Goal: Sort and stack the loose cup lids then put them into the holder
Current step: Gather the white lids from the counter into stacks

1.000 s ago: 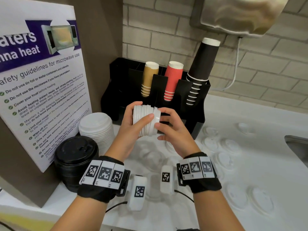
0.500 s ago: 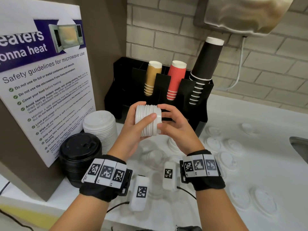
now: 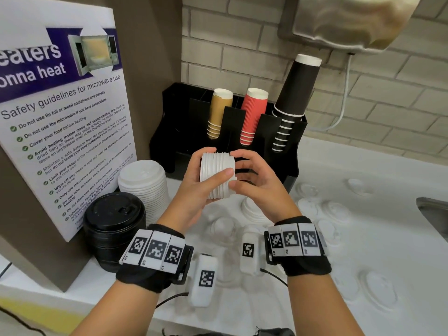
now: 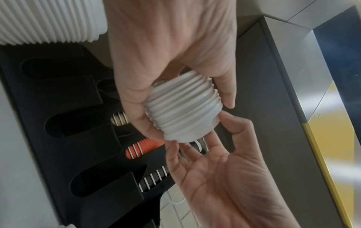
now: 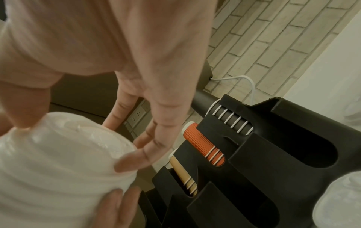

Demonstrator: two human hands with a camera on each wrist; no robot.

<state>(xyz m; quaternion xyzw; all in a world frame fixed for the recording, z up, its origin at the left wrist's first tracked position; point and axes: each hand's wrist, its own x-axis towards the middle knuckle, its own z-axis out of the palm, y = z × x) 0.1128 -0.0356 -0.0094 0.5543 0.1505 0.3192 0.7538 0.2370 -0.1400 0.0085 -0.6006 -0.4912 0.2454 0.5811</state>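
A short stack of white cup lids (image 3: pixel 215 187) lies on its side in the air before the black holder (image 3: pixel 184 141). My left hand (image 3: pixel 218 161) grips it, thumb across the near side and fingers behind. My right hand (image 3: pixel 234 169) pinches its right end between index finger and thumb. The left wrist view shows the ribbed stack (image 4: pixel 181 114) with the right palm below it. Several loose white lids (image 3: pixel 337 210) lie on the white counter to the right. A smaller white lid pile (image 3: pixel 254 209) sits under my hands.
A tall white lid stack (image 3: pixel 145 183) and a black lid stack (image 3: pixel 114 226) stand at the left beside a microwave safety sign (image 3: pixel 65 117). Tan (image 3: pixel 218 112), red (image 3: pixel 254 115) and black cups (image 3: pixel 293 98) fill the holder's back slots. A sink edge (image 3: pixel 434 212) is far right.
The lids were fanned apart a second ago; both hands have pressed them into a tighter, even stack. The hands stay in front of the holder.
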